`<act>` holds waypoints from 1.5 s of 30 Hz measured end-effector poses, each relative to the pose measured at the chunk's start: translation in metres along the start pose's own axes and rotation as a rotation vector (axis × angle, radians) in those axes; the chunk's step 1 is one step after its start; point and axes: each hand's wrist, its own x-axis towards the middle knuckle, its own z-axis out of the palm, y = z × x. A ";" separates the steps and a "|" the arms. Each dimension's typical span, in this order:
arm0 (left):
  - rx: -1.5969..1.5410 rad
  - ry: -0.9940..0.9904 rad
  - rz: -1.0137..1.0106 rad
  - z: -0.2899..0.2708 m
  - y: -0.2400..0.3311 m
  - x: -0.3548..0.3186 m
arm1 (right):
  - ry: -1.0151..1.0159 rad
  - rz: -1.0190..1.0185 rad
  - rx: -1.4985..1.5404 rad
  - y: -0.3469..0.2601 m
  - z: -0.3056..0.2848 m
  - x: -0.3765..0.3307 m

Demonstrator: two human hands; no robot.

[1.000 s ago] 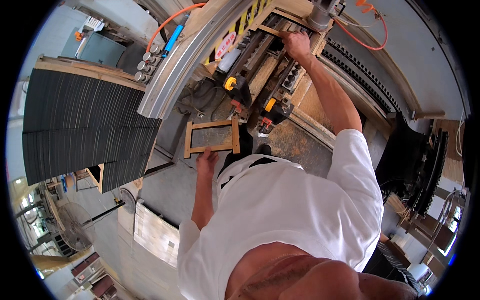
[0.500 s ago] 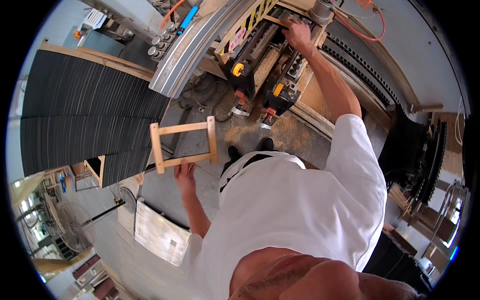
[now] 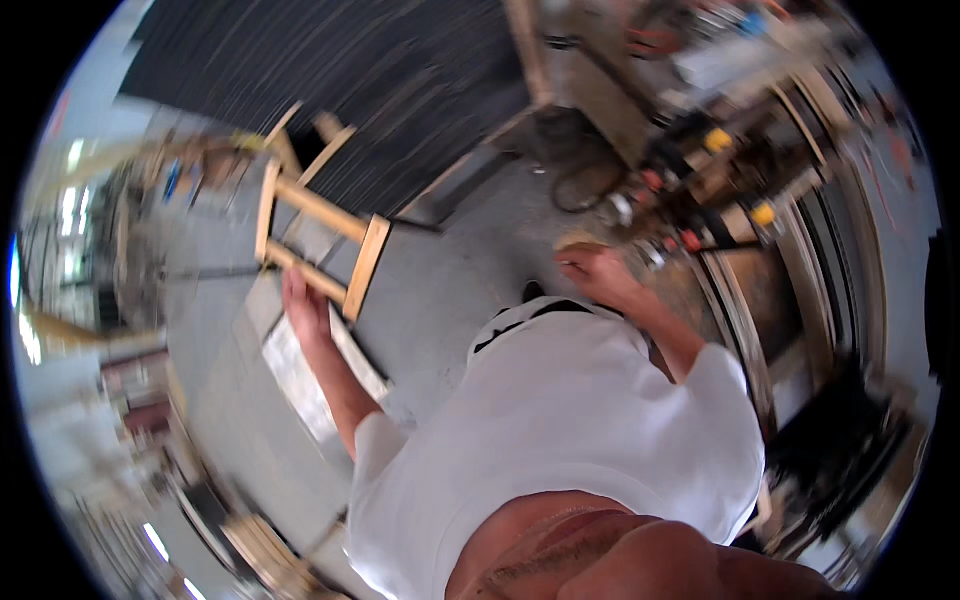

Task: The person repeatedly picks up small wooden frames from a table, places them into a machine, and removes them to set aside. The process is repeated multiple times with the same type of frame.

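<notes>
My left hand [image 3: 308, 312] grips a small light-wood frame [image 3: 368, 268] by its lower rail. Two posts joined by two crossbars make up this frame, and it hangs tilted in the air. My right hand [image 3: 598, 275] is off to the right, above the floor by the end of a woodworking machine [image 3: 700, 205]. Its fingers are half curled and a little blurred, with nothing visible in them. The machine has yellow knobs and red clamp parts at its near end.
A large stack of black sheets [image 3: 400, 80] fills the far left, with more wooden frame pieces [image 3: 330, 155] beside it. A pale panel [image 3: 300, 375] lies on the grey floor [image 3: 450, 265] beneath my left arm. Long rails [image 3: 740, 320] run along my right side.
My view has swung left. The right hand has come back from the machine's top toward my body. My left hand still carries the frame, now tilted another way.
</notes>
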 end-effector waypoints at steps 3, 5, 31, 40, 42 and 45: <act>0.021 0.038 0.018 -0.037 0.027 0.050 | -0.151 0.327 -0.037 -0.012 0.036 0.010; -0.007 0.096 0.002 -0.055 0.032 0.090 | -0.223 0.369 -0.069 0.001 0.058 0.012; 1.310 -0.760 0.587 0.109 0.026 0.182 | 0.020 0.996 -0.177 0.025 0.118 -0.130; 1.074 -0.949 0.331 0.105 0.019 0.219 | 0.126 1.036 -0.163 0.025 0.099 -0.186; 1.031 -0.955 0.263 0.101 0.019 0.224 | 0.144 1.042 -0.181 0.017 0.084 -0.197; 1.184 -0.882 0.258 0.111 0.023 0.219 | 0.218 1.041 -0.250 -0.013 0.046 -0.214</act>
